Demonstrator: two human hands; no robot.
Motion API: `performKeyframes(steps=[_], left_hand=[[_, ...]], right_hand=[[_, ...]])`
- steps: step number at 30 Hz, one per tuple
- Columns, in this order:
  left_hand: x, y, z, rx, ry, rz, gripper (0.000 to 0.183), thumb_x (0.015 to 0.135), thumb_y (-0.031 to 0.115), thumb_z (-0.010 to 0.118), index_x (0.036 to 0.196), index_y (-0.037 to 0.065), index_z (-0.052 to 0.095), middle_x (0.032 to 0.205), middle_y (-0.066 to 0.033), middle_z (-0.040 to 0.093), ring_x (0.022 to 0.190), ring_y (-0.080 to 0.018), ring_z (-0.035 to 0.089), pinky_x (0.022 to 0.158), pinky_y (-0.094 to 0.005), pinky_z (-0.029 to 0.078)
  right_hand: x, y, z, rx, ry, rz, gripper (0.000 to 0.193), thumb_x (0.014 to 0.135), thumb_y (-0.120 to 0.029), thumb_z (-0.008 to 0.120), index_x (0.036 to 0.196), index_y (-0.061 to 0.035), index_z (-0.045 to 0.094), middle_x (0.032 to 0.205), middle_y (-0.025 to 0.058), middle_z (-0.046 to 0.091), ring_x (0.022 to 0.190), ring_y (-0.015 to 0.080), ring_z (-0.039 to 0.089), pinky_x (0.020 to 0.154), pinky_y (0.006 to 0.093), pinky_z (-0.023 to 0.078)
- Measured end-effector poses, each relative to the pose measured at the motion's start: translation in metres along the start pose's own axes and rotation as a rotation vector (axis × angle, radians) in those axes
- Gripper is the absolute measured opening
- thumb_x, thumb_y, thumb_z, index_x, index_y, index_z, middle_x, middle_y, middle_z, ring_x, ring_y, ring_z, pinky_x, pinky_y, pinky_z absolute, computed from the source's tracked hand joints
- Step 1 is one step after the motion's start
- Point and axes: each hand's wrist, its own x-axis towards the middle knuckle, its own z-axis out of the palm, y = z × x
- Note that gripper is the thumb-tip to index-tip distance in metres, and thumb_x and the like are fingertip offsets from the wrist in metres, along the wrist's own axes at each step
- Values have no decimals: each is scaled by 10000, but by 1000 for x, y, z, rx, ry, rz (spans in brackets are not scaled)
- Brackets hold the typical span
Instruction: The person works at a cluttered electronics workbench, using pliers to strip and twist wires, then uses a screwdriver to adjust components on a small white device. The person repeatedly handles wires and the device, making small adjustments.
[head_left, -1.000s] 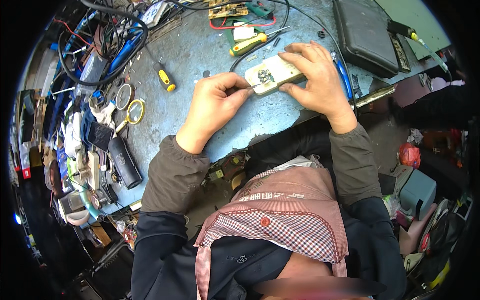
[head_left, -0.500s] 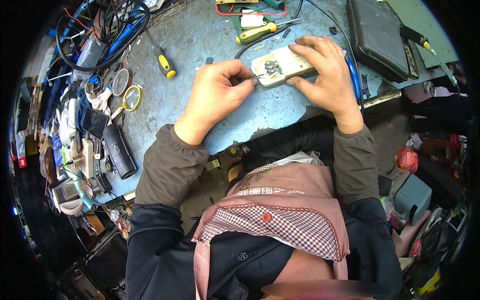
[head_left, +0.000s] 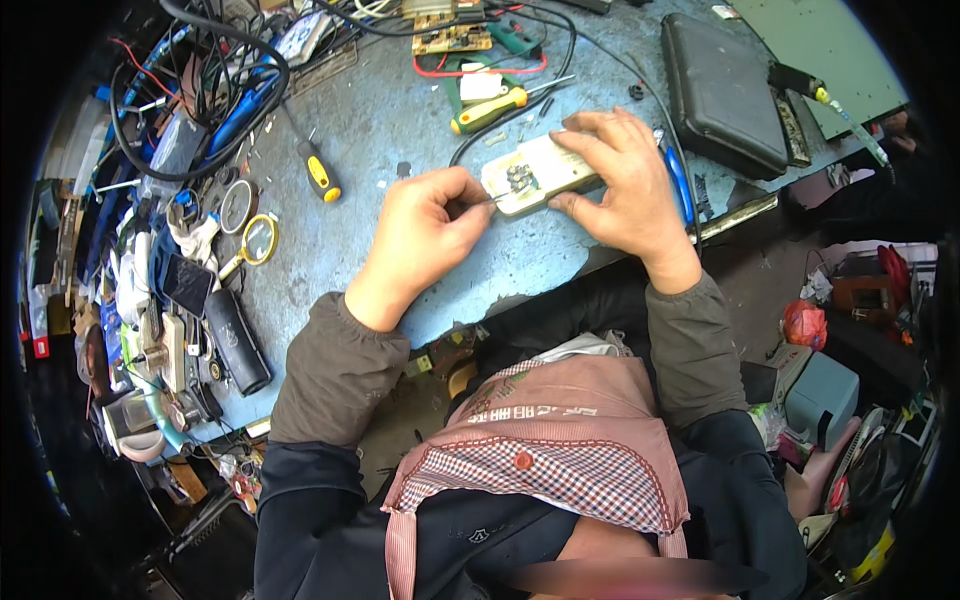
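An off-white, long plastic housing (head_left: 556, 158) lies on the blue worktop, its open end showing a small green circuit board (head_left: 521, 180) with parts on it. My right hand (head_left: 628, 180) is closed over the housing's far right end, thumb on the near edge and fingers over the top. At the housing's left end, my left hand (head_left: 425, 232) pinches a thin wire (head_left: 499, 200) between thumb and forefinger. Most of that wire is hidden by the fingertips.
A yellow-green screwdriver (head_left: 490, 111) lies just beyond the housing; another screwdriver (head_left: 321, 177) is farther left. A magnifying glass (head_left: 259, 239) and black cylinder (head_left: 238, 342) sit among left-hand clutter. A black case (head_left: 722, 95) stands right, beyond blue-handled pliers (head_left: 679, 185).
The whole view has shifted, so the bench appears lower. Both hands keep their places on the housing and wire; less of the wire shows at my left fingertips.
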Motion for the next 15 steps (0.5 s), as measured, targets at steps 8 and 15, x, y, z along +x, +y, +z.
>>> performKeyframes(steps=[8, 15], left_hand=[[3, -1, -10, -395, 144, -29, 59, 1023, 29, 749, 1068, -8, 743, 908, 0, 737, 748, -51, 625, 671, -241, 493], [-5, -5, 12, -235, 89, 213, 109, 1034, 12, 742, 1126, -41, 765, 971, -83, 763, 860, -161, 714, 790, -308, 563]], right_hand=[[-8, 0, -5, 25, 21, 16, 658, 696, -290, 957, 1287, -85, 752, 1347, 140, 702, 1287, 373, 662, 1218, 609, 421], [-2, -6, -6, 173, 248, -90, 563, 809, -289, 919, 1310, -84, 766, 1238, 117, 735, 1182, 344, 687, 1142, 546, 467]])
